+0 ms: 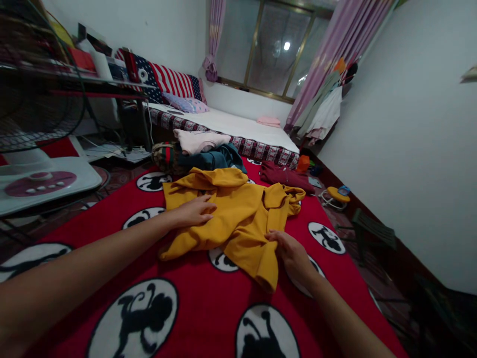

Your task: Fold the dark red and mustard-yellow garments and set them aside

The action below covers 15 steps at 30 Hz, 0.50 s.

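**Yellow garment half spread on the red blanket**

At far left a standing fan's white base (40,181) sits beside the red blanket (194,318), which is printed with black monkey silhouettes in white circles. The left hand (194,211) lies flat and open, palm down, pressing on the yellow garment (238,214) near its left side without gripping it. The garment lies rumpled in the middle of the blanket, one sleeve trailing toward the near edge, the hood or collar end bunched at the far right. The right hand (292,253) rests at the garment's lower right edge, fingers partly curled; it seems to pinch the fabric, though the grasp is hard to make out. Judging by the creases, smoothing is underway and no fold is made yet. Behind, a pile of clothes (201,149) and a maroon garment (285,176) wait before the bed (238,127). No readable writing or brand shows.
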Each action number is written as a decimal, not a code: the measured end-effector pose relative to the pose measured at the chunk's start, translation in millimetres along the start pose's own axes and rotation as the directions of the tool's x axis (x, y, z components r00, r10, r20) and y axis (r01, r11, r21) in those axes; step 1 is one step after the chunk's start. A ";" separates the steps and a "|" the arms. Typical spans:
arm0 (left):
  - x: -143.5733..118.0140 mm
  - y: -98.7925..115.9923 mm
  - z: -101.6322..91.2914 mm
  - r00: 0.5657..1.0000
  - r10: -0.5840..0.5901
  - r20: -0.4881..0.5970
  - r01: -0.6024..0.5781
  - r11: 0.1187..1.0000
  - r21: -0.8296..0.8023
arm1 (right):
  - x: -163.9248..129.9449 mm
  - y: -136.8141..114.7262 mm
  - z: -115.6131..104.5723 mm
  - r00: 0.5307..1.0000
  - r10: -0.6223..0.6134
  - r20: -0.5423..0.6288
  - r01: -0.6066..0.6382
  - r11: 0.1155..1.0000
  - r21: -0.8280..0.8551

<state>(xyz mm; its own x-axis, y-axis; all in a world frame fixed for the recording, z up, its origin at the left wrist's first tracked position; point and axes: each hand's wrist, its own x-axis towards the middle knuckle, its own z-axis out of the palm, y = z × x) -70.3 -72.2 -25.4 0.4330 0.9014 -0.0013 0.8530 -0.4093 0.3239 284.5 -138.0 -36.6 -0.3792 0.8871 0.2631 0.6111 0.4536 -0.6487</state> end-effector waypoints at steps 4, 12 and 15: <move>-49.3 7.7 -16.6 0.994 0.084 0.065 -0.072 0.983 -0.168 | -13.5 8.7 -41.6 0.957 0.188 -0.221 -0.111 0.941 0.319; -72.6 37.2 1.0 0.940 0.339 0.045 -0.339 0.941 -0.014 | -38.0 15.2 -79.4 0.859 0.443 -0.258 -0.242 0.794 0.557; -71.4 42.8 -12.9 0.919 0.377 0.112 -0.373 0.926 -0.060 | -47.7 9.5 -80.5 0.871 0.465 -0.159 -0.296 0.755 0.585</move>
<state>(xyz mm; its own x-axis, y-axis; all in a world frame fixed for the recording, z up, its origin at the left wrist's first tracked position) -68.4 -152.2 0.7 0.7524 0.6585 0.0148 0.6112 -0.7065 0.3568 364.3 -169.1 2.2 0.0649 0.9970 0.0411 0.1667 0.0298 -0.9856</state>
